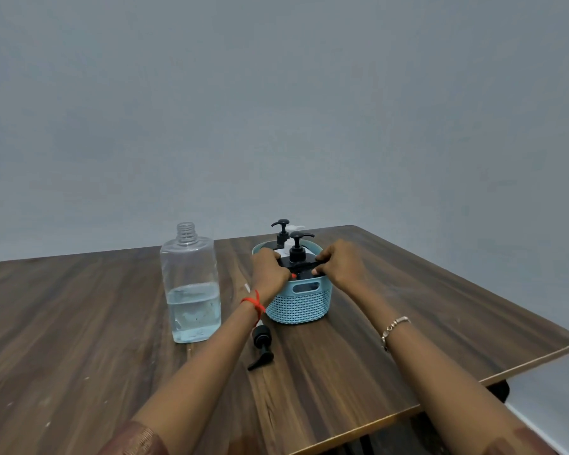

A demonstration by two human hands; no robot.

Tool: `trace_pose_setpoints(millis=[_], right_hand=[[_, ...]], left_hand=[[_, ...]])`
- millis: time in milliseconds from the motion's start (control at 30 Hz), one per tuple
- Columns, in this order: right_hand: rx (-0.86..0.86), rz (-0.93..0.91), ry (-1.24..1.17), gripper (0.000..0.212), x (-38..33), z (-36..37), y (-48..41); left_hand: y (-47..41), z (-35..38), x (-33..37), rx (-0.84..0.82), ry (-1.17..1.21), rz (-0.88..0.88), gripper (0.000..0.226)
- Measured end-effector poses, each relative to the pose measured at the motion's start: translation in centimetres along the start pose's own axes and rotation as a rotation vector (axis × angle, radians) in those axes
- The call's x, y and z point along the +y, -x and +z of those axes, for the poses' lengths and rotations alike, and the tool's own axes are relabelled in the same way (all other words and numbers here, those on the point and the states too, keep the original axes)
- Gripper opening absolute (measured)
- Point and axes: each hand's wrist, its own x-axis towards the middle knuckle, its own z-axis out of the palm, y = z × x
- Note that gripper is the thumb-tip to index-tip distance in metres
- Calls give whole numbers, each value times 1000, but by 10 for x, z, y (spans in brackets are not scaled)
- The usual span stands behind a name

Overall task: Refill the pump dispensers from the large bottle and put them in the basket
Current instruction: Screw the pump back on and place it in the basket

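A light-blue woven basket [304, 305] stands mid-table with pump dispensers inside. The near dispenser [297, 249] has a black pump head; a second black pump [281, 232] rises behind it. My left hand [270, 269] and my right hand [337, 262] grip the near dispenser from both sides at the basket's rim, fingers curled on its black top. The large clear bottle [190, 284] stands uncapped to the left, about a third full of clear liquid. A loose black pump head [261, 346] lies on the table under my left forearm.
The wooden table [79, 339] ends at a rounded right corner [565, 339] and a near edge on the lower right. A plain grey wall stands behind. Something white shows behind the far pump.
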Motion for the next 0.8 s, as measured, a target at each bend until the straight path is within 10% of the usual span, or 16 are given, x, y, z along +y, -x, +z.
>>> trace_pose_setpoints(millis=[500, 800], right_hand=[[30, -58, 318, 25, -7, 1, 4], [90, -99, 389, 18, -2, 8, 4]], left_hand=[[-5, -2, -2, -108, -63, 49, 47], [-9, -7, -12, -197, -56, 144, 17]])
